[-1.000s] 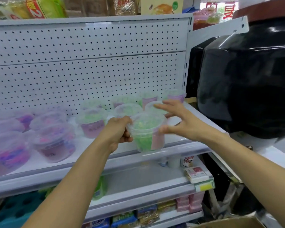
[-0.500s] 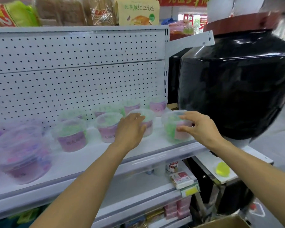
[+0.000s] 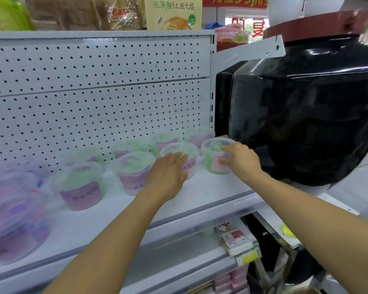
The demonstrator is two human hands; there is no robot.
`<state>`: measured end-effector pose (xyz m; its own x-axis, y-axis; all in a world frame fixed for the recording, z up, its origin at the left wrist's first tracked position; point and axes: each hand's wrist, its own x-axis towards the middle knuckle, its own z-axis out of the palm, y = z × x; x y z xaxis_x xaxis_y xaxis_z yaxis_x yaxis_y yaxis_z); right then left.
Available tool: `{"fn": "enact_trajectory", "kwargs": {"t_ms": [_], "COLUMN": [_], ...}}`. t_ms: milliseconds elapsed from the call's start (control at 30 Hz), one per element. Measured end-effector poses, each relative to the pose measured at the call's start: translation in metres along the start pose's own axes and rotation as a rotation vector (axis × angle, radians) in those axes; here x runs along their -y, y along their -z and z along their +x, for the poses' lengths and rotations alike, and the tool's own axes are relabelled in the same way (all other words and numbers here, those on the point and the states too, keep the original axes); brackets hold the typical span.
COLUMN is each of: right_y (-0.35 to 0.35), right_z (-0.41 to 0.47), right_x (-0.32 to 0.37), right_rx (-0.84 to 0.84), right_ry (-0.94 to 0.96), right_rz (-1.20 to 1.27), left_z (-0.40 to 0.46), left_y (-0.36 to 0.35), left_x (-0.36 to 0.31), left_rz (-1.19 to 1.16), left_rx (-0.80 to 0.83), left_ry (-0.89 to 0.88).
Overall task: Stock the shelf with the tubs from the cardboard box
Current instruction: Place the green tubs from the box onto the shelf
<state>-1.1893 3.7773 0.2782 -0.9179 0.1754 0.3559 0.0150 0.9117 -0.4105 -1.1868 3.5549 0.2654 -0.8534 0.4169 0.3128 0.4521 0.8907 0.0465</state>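
Note:
A clear tub of green beads with a pink label [image 3: 211, 158] stands at the right end of the white shelf [image 3: 212, 187]. My right hand [image 3: 240, 160] grips it, fingers curled over the lid rim and the label. My left hand [image 3: 168, 172] lies flat with straight fingers against the neighbouring tub [image 3: 179, 150], which has a pink label too. More green tubs [image 3: 81, 183] stand in two rows toward the left. The cardboard box is out of view except perhaps a brown corner at the bottom right.
A big glossy black jar [image 3: 306, 115] with a red-brown lid stands right beside the shelf's end. Blurred purple tubs [image 3: 13, 217] fill the shelf's left. A white pegboard [image 3: 94, 115] backs the shelf. Lower shelves hold small packets [image 3: 236, 238]. Bread bags sit on top.
The green tub went from both hands at the shelf's front to standing at its right end. My left hand let go and now rests on the neighbouring tub; the view shifted right.

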Motion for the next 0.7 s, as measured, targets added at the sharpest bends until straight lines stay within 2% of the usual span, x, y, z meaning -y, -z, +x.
{"fn": "enact_trajectory", "kwargs": {"t_ms": [167,267,433,533,633,700], "right_y": [0.002,0.007,0.014,0.01,-0.006,-0.023], "right_z": [-0.006,-0.026,-0.103,-0.151,-0.199,-0.231], "right_x": [-0.002,-0.012,-0.046,-0.074,-0.107,-0.13], "right_rx": [0.037,0.03,-0.122,-0.144,-0.064,0.009], "right_ry": [0.049,0.132,0.32,0.341,0.313,0.28], "right_rz": [-0.155,-0.133,-0.006,-0.009,0.014,0.045], "left_z": [-0.003,-0.019,-0.075,-0.113,-0.153,-0.18], "left_y": [0.0,0.001,-0.007,-0.026,-0.06,-0.089], "left_x": [-0.002,-0.015,-0.063,-0.094,-0.122,-0.138], "left_rz": [0.034,-0.061,-0.19,-0.251,-0.324,-0.35], "left_rx": [0.006,-0.108,-0.321,-0.292,-0.223,-0.121], "left_ry": [0.028,0.043,-0.003,0.013,0.01,0.026]}}
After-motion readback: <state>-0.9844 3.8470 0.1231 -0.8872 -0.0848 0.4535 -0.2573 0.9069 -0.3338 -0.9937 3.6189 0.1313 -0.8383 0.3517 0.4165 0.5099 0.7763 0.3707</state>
